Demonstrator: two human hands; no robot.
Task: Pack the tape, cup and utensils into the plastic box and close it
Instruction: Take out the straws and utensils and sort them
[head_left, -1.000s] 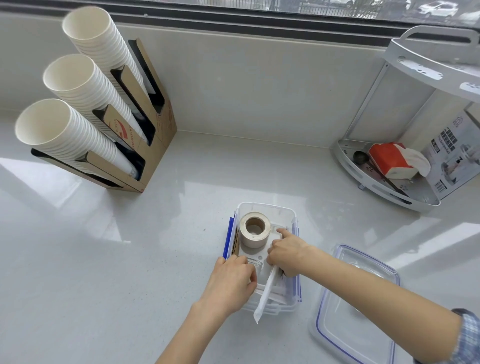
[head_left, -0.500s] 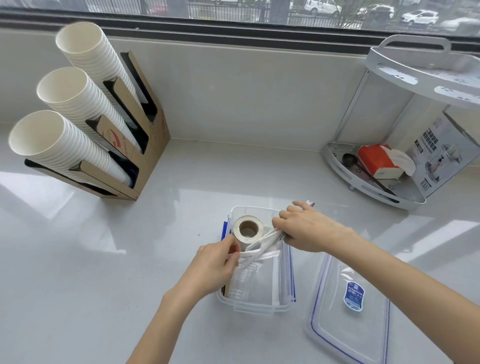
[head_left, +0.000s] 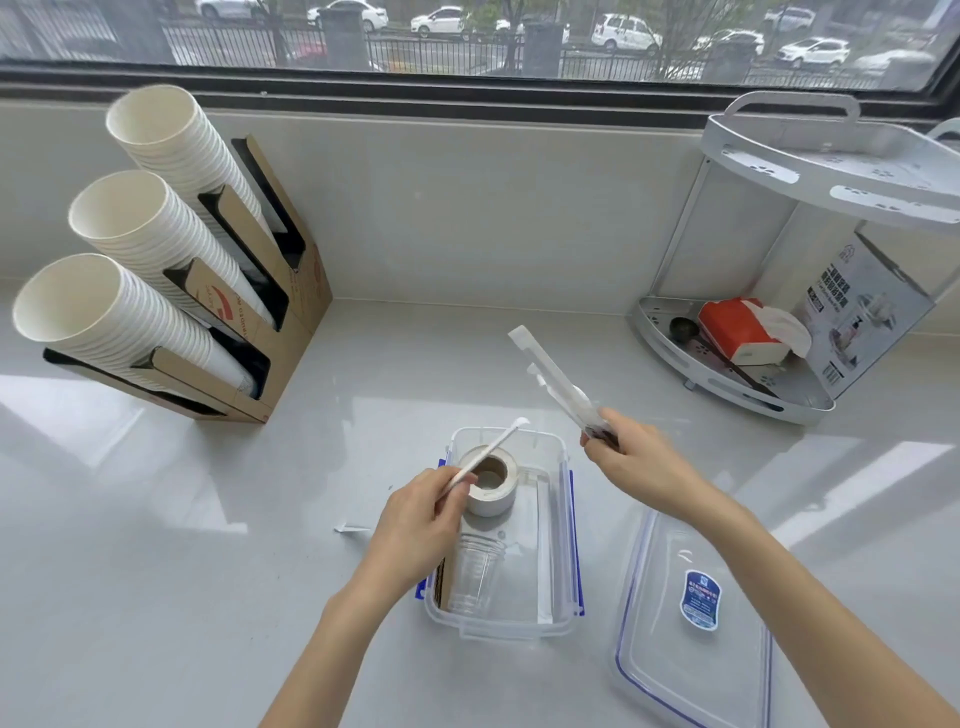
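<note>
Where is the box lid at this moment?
In the head view the lid lies flat on the counter at lower right, just right of the open plastic box, under the right forearm; neither hand touches it.

The tape roll (head_left: 488, 480) and the lying cup (head_left: 475, 574) are filling the plastic box's (head_left: 563, 525) left half, leaving its right half open; the lid (head_left: 691, 618) is occupying the counter (head_left: 156, 545) just beside it.

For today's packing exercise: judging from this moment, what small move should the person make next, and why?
Probably lower the wrapped utensils in the right hand into the plastic box. The tape and cup already lie inside, both hands hold utensils above it, and the lid lies beside it.
</note>
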